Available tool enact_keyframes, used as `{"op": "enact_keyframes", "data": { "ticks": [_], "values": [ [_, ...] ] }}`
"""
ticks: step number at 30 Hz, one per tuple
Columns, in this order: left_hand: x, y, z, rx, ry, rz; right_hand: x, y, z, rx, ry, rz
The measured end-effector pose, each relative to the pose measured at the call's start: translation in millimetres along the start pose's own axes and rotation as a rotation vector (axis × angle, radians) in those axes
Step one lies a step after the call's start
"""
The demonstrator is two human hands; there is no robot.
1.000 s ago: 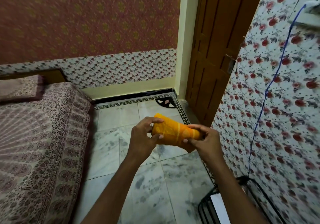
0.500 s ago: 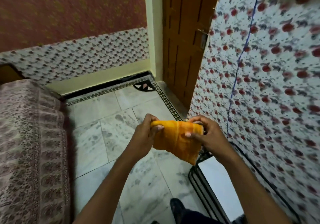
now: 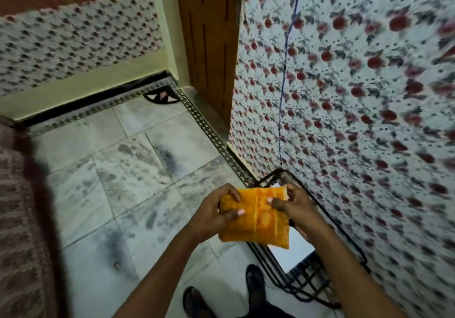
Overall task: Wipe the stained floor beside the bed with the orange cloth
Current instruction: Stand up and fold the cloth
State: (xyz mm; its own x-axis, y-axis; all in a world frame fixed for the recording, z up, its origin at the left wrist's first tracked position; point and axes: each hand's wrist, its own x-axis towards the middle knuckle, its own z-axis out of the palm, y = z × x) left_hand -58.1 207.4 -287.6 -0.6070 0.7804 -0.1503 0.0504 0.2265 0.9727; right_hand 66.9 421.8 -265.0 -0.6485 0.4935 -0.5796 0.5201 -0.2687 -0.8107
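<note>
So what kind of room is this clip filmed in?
Most likely a small home bedroom: a bed with a patterned cover at the left, floral wallpaper, a wooden door and a stained marble-tile floor.

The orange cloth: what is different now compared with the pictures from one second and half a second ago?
The orange cloth, rolled into a bundle one second ago, has opened and now hangs as a flat folded panel. The head camera has tilted down, so the stained floor fills more of the view and the feet appear. Unchanged: the left hand and the right hand still grip the cloth's upper edge, above the floor.
</note>
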Motion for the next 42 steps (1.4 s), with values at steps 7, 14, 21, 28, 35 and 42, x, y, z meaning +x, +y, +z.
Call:
{"op": "enact_keyframes", "data": {
  "ticks": [7, 14, 21, 28, 35, 42],
  "values": [
    [74, -69, 102, -0.076, -0.046, -0.187, 101, 45, -91, -0.207, 0.019, -0.038],
    [144, -199, 174, -0.107, -0.035, -0.322, 226, 116, -142, -0.372, -0.241, -0.105],
    [184, -311, 226, 0.071, 0.140, -0.440, 334, 213, -136, -0.593, -0.202, -0.069],
    [208, -393, 272, 0.167, 0.213, -0.481, 411, 289, -129, -0.713, -0.172, -0.060],
    [231, -426, 290, 0.237, 0.209, -0.605, 435, 334, -127, -1.034, -0.074, -0.273],
    [234, -428, 302, 0.731, 0.190, -0.422, 428, 345, -115, -1.204, -0.064, -0.399]
  ]
}}
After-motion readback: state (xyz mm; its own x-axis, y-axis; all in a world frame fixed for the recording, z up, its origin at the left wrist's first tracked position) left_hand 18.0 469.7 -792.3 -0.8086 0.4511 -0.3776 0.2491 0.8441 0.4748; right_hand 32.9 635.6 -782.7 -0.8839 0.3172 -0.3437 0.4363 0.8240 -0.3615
